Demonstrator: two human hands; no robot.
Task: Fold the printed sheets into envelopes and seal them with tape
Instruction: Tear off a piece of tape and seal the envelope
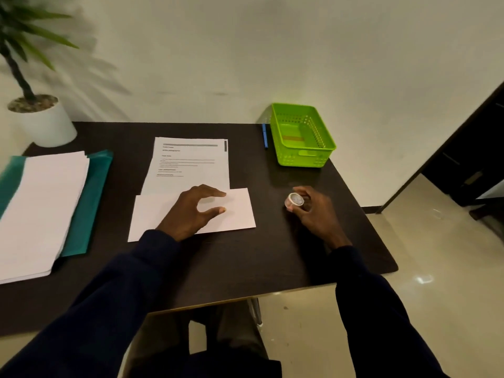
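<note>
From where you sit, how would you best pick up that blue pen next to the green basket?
Probably pinch the blue pen across its barrel's middle, coming from above and the left: it lies flat on the table, pointing away, and the green basket crowds its right side.

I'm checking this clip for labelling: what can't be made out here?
Head view only.
Printed sheet: text too small; its lower edge hidden under the folded sheet.
Folded sheet's middle: covered by the left hand.
Tape roll: partly hidden by the right hand.
Paper stack: cut by the left edge.
Green basket: contents blurred.
</note>
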